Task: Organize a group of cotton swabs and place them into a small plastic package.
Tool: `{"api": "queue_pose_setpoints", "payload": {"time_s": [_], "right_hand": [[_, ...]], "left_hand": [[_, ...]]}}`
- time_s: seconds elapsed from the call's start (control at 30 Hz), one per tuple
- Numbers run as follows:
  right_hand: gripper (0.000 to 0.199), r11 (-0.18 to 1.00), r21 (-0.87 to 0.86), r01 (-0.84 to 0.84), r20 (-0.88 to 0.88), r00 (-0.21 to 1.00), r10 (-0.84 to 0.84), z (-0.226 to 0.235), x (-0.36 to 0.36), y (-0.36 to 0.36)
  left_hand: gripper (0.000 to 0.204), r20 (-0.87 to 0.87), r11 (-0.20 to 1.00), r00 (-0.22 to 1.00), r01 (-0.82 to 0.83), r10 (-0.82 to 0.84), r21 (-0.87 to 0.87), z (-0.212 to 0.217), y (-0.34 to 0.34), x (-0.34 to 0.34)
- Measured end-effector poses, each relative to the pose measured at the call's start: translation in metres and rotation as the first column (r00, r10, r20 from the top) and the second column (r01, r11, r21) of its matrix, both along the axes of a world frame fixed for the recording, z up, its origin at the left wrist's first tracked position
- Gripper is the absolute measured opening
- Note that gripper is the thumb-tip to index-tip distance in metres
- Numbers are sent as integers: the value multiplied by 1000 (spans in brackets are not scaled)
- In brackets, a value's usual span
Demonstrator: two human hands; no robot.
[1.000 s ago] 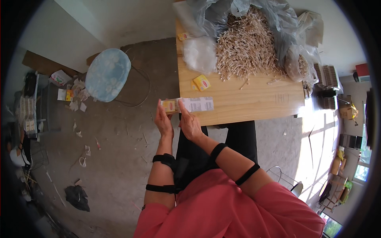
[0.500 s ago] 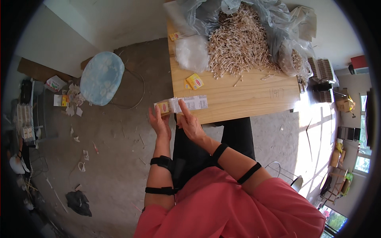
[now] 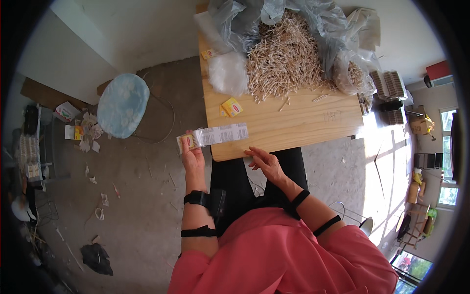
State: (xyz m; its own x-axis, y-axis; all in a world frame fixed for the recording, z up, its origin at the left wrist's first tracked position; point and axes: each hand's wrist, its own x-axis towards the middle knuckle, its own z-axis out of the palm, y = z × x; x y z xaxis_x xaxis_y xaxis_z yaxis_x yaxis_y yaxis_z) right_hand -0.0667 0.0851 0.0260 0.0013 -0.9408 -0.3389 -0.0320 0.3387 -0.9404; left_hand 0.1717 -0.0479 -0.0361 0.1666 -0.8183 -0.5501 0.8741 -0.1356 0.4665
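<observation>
My left hand (image 3: 194,160) grips a small clear packet of cotton swabs (image 3: 193,140) with a yellow label, just off the table's left front corner. Its thumb lies across the packet's face. From the packet's right end a pale strip with grey print (image 3: 226,134) reaches over the tabletop; whether it is joined to the packet I cannot tell. My right hand (image 3: 269,165) hovers by the table's front edge, fingers loosely apart, with nothing in it. Beyond the strip lie small yellow cards (image 3: 232,107). A large heap of loose cotton swabs (image 3: 286,59) covers the far part of the table.
The wooden table (image 3: 293,128) carries a stack of clear plastic bags (image 3: 227,73) at its left. Grey plastic sheeting (image 3: 313,22) surrounds the heap. A blue padded stool (image 3: 123,105) stands to the left, with paper scraps (image 3: 90,127) near it on the floor.
My right hand has left the packet and moved right and back towards me, its fingers spreading. The left hand, still holding the packet, has shifted slightly left and nearer in the picture.
</observation>
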Motion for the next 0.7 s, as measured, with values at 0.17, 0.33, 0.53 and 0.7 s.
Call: {"api": "queue_pose_setpoints", "payload": {"time_s": [0.17,0.33,0.53,0.7], "right_hand": [[45,999,34,-36,14,999,35,26,22,-8],[50,984,-178,24,-47,998,-32,73,73,-38],[34,890,-379,252,-198,918,-344,103,79,-43],[13,779,-499,380,-29,891,-454,105,32,-24]], "left_hand": [[43,-44,991,992,-117,114,-57,19,4,47],[40,-84,947,987,109,-140,-303,90,22,-3],[40,-156,785,865,339,-477,-519,99,47,-54],[37,-141,744,781,500,-609,-445,98,66,-91]]}}
